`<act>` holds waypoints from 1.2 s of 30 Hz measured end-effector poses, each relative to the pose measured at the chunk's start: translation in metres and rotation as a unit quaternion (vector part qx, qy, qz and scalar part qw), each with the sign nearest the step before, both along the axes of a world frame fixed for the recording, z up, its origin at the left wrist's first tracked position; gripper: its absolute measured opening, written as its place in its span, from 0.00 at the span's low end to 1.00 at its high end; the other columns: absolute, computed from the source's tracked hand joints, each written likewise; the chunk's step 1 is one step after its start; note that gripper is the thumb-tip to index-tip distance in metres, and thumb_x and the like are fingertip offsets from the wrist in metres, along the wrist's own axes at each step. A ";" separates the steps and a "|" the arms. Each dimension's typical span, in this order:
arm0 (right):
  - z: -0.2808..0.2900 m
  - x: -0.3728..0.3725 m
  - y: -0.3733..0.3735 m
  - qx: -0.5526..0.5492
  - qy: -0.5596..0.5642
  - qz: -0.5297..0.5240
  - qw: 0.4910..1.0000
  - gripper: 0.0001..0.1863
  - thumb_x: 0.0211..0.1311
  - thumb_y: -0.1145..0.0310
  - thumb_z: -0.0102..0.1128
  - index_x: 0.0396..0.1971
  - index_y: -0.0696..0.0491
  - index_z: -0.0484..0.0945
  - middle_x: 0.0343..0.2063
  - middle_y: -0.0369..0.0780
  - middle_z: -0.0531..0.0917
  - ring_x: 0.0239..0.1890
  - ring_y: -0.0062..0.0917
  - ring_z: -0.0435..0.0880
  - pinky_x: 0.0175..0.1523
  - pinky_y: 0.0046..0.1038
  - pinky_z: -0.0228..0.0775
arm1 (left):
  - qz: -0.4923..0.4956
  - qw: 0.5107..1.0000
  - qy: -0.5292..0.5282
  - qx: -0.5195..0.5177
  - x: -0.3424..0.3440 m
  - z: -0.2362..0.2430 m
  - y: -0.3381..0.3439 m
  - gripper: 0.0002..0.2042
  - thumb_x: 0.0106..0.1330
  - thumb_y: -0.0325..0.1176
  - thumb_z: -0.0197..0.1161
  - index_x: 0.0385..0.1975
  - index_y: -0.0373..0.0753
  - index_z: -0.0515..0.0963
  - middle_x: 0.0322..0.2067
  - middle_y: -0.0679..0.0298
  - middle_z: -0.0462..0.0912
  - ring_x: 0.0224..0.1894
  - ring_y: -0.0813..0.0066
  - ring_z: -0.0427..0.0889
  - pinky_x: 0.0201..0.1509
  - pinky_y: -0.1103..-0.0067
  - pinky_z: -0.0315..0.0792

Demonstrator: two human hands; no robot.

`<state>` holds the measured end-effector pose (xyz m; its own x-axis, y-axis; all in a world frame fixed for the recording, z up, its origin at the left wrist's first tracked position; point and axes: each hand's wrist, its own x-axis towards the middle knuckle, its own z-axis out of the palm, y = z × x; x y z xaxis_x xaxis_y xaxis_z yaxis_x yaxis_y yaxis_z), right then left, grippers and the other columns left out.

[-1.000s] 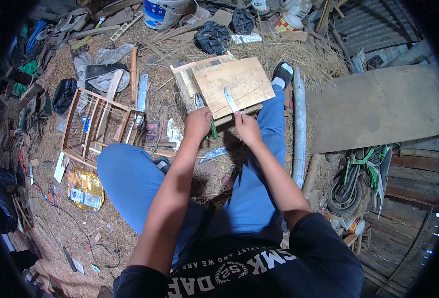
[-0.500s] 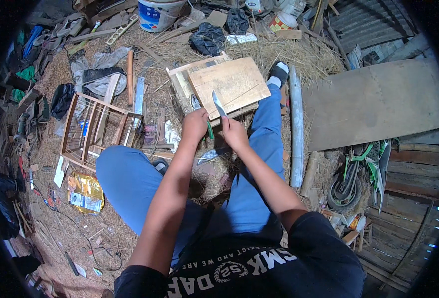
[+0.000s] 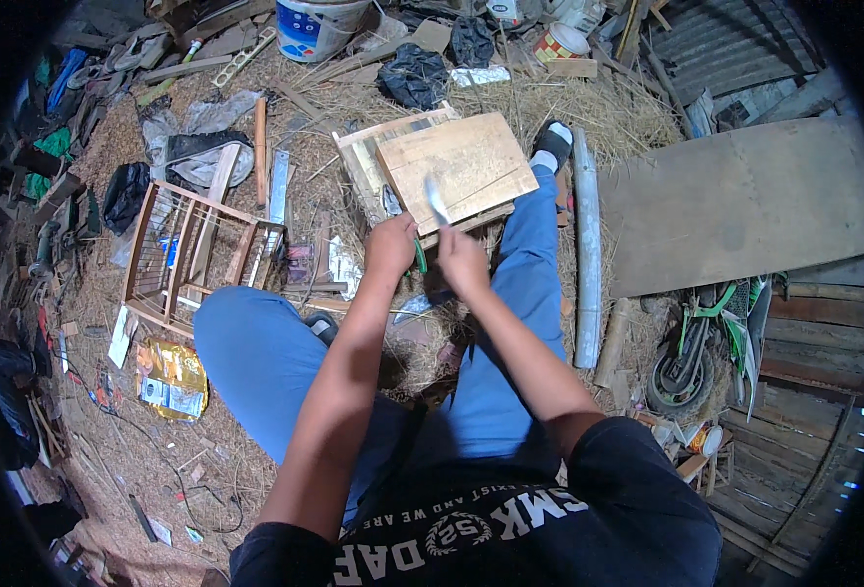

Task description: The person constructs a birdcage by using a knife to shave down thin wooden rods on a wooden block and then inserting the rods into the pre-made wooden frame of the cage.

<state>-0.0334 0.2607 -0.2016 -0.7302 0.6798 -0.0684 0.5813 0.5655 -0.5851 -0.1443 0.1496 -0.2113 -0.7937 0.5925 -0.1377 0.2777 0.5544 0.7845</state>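
Note:
In front of me a light wooden board (image 3: 476, 161) rests tilted on rough wooden pieces (image 3: 359, 159) between my legs. My left hand (image 3: 392, 245) is closed round pliers with green handles (image 3: 419, 256) at the board's lower left corner; their metal jaws point up along its side. My right hand (image 3: 461, 262), a little to the right, grips a knife, whose blade (image 3: 436, 201) is blurred over the lower left part of the board.
A wooden cage (image 3: 163, 249) lies left of my bent knee. A pale pole (image 3: 586, 254) runs beside my outstretched right leg. A large panel (image 3: 735, 205) and a green motorbike (image 3: 686, 362) are at right. A bucket (image 3: 319, 27), black bags (image 3: 412, 76) and scrap wood surround me on straw.
My right hand with the knife has moved left from a second ago, and the blade is now smeared by motion. My left hand stays at the board's corner with the pliers.

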 end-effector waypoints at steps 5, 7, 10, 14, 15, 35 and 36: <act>-0.009 -0.003 0.027 -0.047 -0.002 -0.054 0.997 0.27 0.76 0.52 0.45 0.30 0.58 0.83 0.29 0.56 0.83 0.35 0.58 0.83 0.42 0.55 0.73 | -0.002 1.000 0.012 0.007 -0.002 -0.007 -0.001 0.10 0.71 0.38 0.59 0.39 0.38 0.83 0.35 0.44 0.85 0.41 0.41 0.84 0.47 0.55 0.76; -0.012 0.001 0.032 -0.016 0.004 -0.030 0.999 0.28 0.77 0.50 0.44 0.30 0.58 0.83 0.29 0.58 0.83 0.36 0.58 0.83 0.42 0.55 0.73 | -0.009 1.000 0.009 0.014 -0.001 -0.007 0.004 0.11 0.71 0.38 0.58 0.35 0.37 0.81 0.33 0.44 0.84 0.39 0.40 0.83 0.46 0.54 0.76; -0.010 0.002 -0.002 -0.014 -0.038 0.015 0.999 0.28 0.77 0.50 0.44 0.31 0.58 0.83 0.30 0.58 0.83 0.37 0.59 0.83 0.45 0.55 0.73 | 0.007 1.000 0.000 0.005 -0.003 -0.010 0.000 0.11 0.71 0.38 0.58 0.35 0.37 0.81 0.33 0.44 0.84 0.39 0.40 0.83 0.46 0.54 0.76; -0.003 -0.002 0.038 -0.022 -0.044 -0.033 0.998 0.28 0.77 0.52 0.43 0.30 0.59 0.83 0.29 0.58 0.83 0.35 0.58 0.83 0.43 0.53 0.74 | -0.001 1.000 0.000 0.005 -0.003 -0.009 0.002 0.11 0.71 0.39 0.58 0.37 0.38 0.82 0.34 0.44 0.85 0.40 0.40 0.83 0.47 0.54 0.76; -0.007 0.003 0.032 -0.019 -0.033 -0.021 0.999 0.28 0.77 0.51 0.44 0.30 0.60 0.83 0.29 0.58 0.83 0.35 0.58 0.83 0.44 0.53 0.74 | -0.004 1.000 0.002 0.013 0.000 -0.004 0.003 0.11 0.71 0.38 0.57 0.36 0.37 0.81 0.33 0.45 0.84 0.40 0.40 0.83 0.46 0.55 0.75; 0.004 -0.001 -0.015 -0.076 -0.043 0.038 0.995 0.28 0.77 0.51 0.44 0.31 0.59 0.84 0.32 0.58 0.83 0.38 0.59 0.83 0.46 0.54 0.73 | -0.003 1.000 0.008 0.009 -0.004 -0.019 -0.002 0.12 0.71 0.39 0.57 0.36 0.37 0.82 0.35 0.45 0.85 0.41 0.40 0.83 0.47 0.54 0.76; 0.006 -0.004 -0.009 -0.106 -0.048 0.028 0.993 0.28 0.77 0.51 0.44 0.31 0.59 0.84 0.32 0.58 0.83 0.38 0.59 0.83 0.46 0.54 0.73 | 0.004 1.000 0.008 0.023 -0.006 -0.020 -0.004 0.12 0.71 0.39 0.57 0.36 0.37 0.82 0.35 0.45 0.85 0.41 0.40 0.83 0.47 0.54 0.76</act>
